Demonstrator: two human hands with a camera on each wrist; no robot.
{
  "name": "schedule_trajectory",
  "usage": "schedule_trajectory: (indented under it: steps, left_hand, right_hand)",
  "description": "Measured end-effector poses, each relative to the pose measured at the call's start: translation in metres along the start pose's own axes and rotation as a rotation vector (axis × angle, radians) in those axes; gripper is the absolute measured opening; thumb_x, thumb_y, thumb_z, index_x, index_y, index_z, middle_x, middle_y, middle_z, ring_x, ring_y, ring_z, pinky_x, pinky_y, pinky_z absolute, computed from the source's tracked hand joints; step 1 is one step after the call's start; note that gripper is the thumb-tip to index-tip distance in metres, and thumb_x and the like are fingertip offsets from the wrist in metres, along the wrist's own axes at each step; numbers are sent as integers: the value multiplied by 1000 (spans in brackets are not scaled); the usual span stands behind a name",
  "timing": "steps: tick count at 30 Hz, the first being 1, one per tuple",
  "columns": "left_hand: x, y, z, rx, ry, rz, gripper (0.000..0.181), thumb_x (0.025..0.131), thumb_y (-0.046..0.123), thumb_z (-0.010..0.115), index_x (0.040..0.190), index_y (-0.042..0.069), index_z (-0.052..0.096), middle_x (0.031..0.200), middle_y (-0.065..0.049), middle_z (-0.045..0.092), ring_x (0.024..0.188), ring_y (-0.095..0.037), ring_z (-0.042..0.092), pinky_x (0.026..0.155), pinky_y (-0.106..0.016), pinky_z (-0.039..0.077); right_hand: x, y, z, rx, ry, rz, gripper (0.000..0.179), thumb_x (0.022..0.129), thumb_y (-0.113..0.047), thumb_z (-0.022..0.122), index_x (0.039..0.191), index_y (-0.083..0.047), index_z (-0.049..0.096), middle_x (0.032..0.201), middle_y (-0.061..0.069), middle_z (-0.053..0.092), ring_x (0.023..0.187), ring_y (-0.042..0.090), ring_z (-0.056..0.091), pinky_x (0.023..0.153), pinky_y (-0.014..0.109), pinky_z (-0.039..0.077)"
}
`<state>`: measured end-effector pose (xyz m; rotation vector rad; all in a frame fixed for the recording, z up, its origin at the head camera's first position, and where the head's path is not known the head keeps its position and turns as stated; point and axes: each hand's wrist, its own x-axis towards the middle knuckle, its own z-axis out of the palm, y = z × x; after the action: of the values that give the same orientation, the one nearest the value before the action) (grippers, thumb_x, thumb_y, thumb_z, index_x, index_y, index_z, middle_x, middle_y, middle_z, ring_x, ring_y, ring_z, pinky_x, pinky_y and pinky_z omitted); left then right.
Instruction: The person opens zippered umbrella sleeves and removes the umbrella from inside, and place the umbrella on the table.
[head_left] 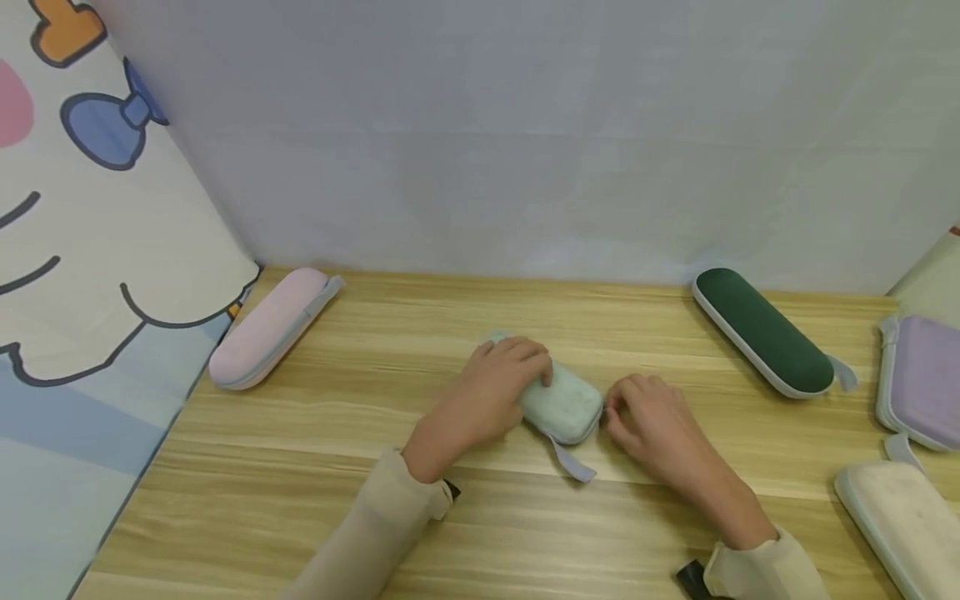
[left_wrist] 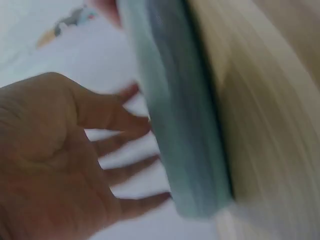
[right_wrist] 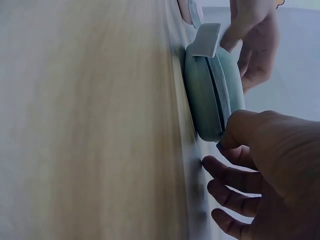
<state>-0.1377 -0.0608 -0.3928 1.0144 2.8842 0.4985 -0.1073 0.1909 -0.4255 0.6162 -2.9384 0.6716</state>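
Note:
A mint-green zip case (head_left: 566,406) lies on the table between my hands, a grey fabric tab (head_left: 573,462) sticking out from its near side. My left hand (head_left: 480,387) lies across its left part and holds it, with bent fingers over the top. In the left wrist view, fingertips touch the case (left_wrist: 175,110). At the right end, my right hand (head_left: 652,425) pinches a small zipper pull, mostly hidden by thumb and forefinger. The right wrist view shows a dark seam along the case (right_wrist: 205,100), and the other right fingers (right_wrist: 232,177) loosely bent.
A pink case (head_left: 273,329) lies at the back left, a dark green case (head_left: 765,333) at the back right. Purple (head_left: 930,379) and cream (head_left: 903,517) cases sit along the right side. A pale cloth wall (head_left: 525,150) stands behind the wooden table (head_left: 300,467).

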Motion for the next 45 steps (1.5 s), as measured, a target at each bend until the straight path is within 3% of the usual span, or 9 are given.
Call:
schedule_trajectory:
  steps: [3, 5, 9, 14, 17, 20, 29, 40, 45]
  left_hand:
    - [-3, 21, 3, 63, -23, -85, 36, 102, 10, 59, 135, 23, 64, 153, -11, 54, 148, -40, 44, 113, -66, 43]
    - [-4, 35, 7, 108, -56, -134, 40, 107, 30, 57, 147, 27, 57, 159, -14, 48, 151, -45, 38, 112, -72, 40]
    - [-5, 59, 18, 155, -98, -238, 61, 104, 54, 55, 159, 30, 44, 167, -17, 36, 156, -49, 27, 108, -81, 35]
    - [-6, 71, 27, 219, -43, -291, 66, 101, 60, 57, 159, 30, 43, 166, -17, 35, 155, -50, 28, 100, -80, 42]
    - [-6, 70, 29, 284, -30, -274, 66, 100, 62, 58, 158, 32, 44, 164, -16, 39, 153, -48, 31, 98, -78, 46]
    - [-4, 64, 28, 280, -43, -246, 66, 99, 61, 60, 157, 33, 44, 163, -15, 39, 152, -48, 31, 99, -79, 44]
    - [-1, 40, 20, 167, -88, -116, 62, 97, 50, 68, 153, 35, 48, 162, -11, 38, 154, -45, 28, 102, -81, 39]
    - [1, 24, 20, 37, -94, 45, 49, 88, 35, 76, 132, 31, 56, 151, 3, 41, 155, -38, 27, 108, -81, 35]
    - [2, 22, 20, -16, -112, 101, 38, 88, 30, 76, 122, 29, 59, 147, 3, 43, 152, -34, 29, 112, -77, 33]
  right_hand:
    - [0, 0, 1, 27, 3, -9, 6, 93, -8, 69, 95, -13, 66, 89, 0, 69, 82, 18, 56, 77, 41, 45]
    - [0, -1, 2, 49, 5, -11, 8, 93, -6, 68, 96, -12, 65, 85, -1, 68, 78, 15, 53, 76, 38, 43]
    - [-1, -2, 2, 81, -1, -4, 9, 94, -3, 66, 98, -12, 64, 83, -3, 65, 76, 12, 49, 74, 35, 40]
    - [0, -3, 0, 75, -1, 7, 9, 95, -5, 67, 99, -13, 65, 83, -5, 65, 78, 13, 51, 75, 36, 39]
    - [1, -3, -1, 65, 15, -2, 9, 94, -5, 68, 98, -13, 67, 83, -6, 67, 80, 15, 54, 75, 38, 42]
    - [1, -2, -2, 60, 29, -21, 9, 93, -4, 70, 97, -13, 69, 84, -5, 69, 81, 16, 56, 75, 39, 43]
    - [2, -4, 0, 52, 61, -55, 7, 93, -3, 71, 97, -9, 69, 93, 5, 75, 89, 23, 73, 80, 46, 58]
    - [2, -8, 5, 61, 58, -19, 4, 95, -8, 72, 99, -9, 70, 96, 6, 75, 89, 24, 73, 81, 47, 58]
    - [2, -9, 6, 75, 61, -7, 5, 95, -7, 72, 98, -8, 69, 94, 7, 75, 88, 25, 74, 84, 51, 57]
